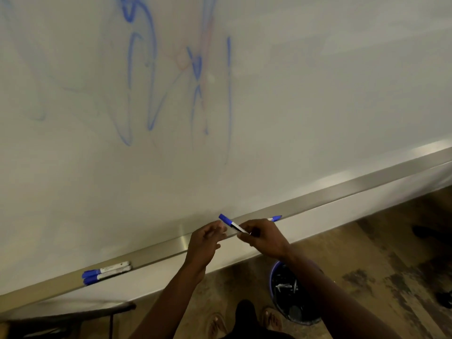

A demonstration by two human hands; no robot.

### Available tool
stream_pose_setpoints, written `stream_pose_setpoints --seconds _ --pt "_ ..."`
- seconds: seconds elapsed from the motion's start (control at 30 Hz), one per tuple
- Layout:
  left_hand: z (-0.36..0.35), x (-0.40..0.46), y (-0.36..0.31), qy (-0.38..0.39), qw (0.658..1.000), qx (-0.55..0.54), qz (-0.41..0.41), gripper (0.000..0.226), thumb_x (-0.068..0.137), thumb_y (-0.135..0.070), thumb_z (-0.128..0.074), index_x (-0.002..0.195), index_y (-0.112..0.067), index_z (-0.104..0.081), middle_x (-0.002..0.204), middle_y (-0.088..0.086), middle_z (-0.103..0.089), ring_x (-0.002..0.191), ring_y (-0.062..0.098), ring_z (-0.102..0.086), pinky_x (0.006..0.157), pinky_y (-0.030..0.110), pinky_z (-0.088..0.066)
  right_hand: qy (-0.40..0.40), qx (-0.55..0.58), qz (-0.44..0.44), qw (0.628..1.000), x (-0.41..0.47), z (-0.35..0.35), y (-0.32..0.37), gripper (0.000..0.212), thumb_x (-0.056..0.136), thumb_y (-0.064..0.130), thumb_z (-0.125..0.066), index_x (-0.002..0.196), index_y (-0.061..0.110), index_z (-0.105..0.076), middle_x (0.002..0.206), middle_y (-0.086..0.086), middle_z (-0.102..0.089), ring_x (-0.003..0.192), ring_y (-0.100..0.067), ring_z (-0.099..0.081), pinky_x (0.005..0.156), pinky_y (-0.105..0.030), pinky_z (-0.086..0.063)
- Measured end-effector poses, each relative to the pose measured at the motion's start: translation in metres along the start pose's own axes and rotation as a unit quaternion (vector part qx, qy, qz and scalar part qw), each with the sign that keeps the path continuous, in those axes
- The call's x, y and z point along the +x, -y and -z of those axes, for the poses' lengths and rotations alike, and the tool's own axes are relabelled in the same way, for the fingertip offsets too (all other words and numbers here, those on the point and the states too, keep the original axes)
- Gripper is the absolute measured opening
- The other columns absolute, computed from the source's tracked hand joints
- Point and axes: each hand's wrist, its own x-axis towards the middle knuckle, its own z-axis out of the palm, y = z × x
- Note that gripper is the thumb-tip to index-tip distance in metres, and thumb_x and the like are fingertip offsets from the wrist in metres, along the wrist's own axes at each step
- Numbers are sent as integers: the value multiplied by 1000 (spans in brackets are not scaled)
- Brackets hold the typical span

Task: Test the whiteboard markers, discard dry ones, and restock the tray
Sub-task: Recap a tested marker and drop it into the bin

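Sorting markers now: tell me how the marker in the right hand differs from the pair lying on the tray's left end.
The held marker is gripped by the right hand, raised and tilted; the pair lies flat on the tray, side by side. Its cap points up-left; theirs point left. All have blue caps and white barrels.

Blue-capped white markers (pixel 105 272) lie on a silver tray (pixel 318 196) beneath a white whiteboard (pixel 318 94) scribbled blue.

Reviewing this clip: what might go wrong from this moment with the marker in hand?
1. The right hand pinches the capped marker only at its tail end; it might slip and fall toward the bin below.
2. The left hand is open beside the cap, so pulling could fling it.
3. Untested, it could get mixed with the two markers on the tray.
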Motion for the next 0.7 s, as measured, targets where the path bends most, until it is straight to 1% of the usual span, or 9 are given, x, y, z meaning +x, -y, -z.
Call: stream_pose_setpoints --seconds 0.1,0.13,0.2,0.3,0.4,0.47,0.53,0.63,0.7 --pt "0 -3 -23 -1 998 -61 -18 22 103 -24 -54 111 -16 -73 108 0 -78 102 15 -74 88 36 -56 17 94 4 995 -5 -7 23 17 99 26 -63 97 15 -76 75 1 -72 61 -7 -63 64 -21 -53" --pt "1 -4 -31 -1 997 -77 -21 23 104 -23 -52 114 -16 -71 108 0 -78 102 15 -74 86 34 -56 16 129 -1 991 -6 -7 31 17 99 24 -62 97 15 -76 76 -3 -73 61 -10 -63 64 -23 -52" --pt "6 -5 -46 -3 995 -99 -32 23 105 -21 -51 117 -14 -69 105 1 -79 101 17 -74 85 32 -55 13 198 -2 980 -7 -4 45 16 100 18 -61 99 14 -76 74 -5 -71 59 -12 -59 60 -24 -48" --pt "12 -7 -61 -8 991 -126 -46 21 103 -21 -53 114 -11 -68 103 3 -79 101 18 -74 92 36 -54 9 311 4 950 -7 5 65 17 98 8 -63 110 6 -75 75 -12 -71 56 -16 -56 56 -25 -46" --pt "17 -11 -74 -27 982 -183 -42 18 102 -21 -54 106 -13 -70 101 4 -79 103 21 -73 92 38 -54 27 420 19 907 -8 15 82 36 91 12 -67 125 4 -68 85 -20 -71 62 -20 -58 60 -29 -48" --pt "21 -14 -80 -40 976 -209 -44 17 101 -22 -55 101 -14 -71 101 5 -79 103 22 -73 90 38 -54 45 457 43 888 -8 20 89 48 87 16 -71 132 3 -62 95 -20 -70 70 -21 -62 65 -30 -51" --pt "24 -19 -84 -46 973 -221 -50 17 99 -25 -58 97 -15 -72 99 6 -79 100 22 -73 88 36 -55 40 477 65 876 -8 21 95 54 84 17 -72 133 0 -60 99 -19 -70 77 -22 -64 70 -31 -54" --pt "25 -27 -86 -40 974 -210 -69 18 94 -27 -62 99 -15 -74 98 6 -78 97 22 -74 85 33 -57 1 497 67 865 -6 15 103 51 82 17 -74 129 0 -63 98 -20 -71 82 -25 -66 73 -32 -55" --pt "25 -31 -87 -28 979 -179 -93 18 95 -25 -61 105 -17 -74 100 4 -78 97 20 -74 84 29 -59 -28 483 62 873 -4 10 109 43 85 24 -73 123 4 -68 98 -23 -72 82 -29 -66 72 -34 -56"
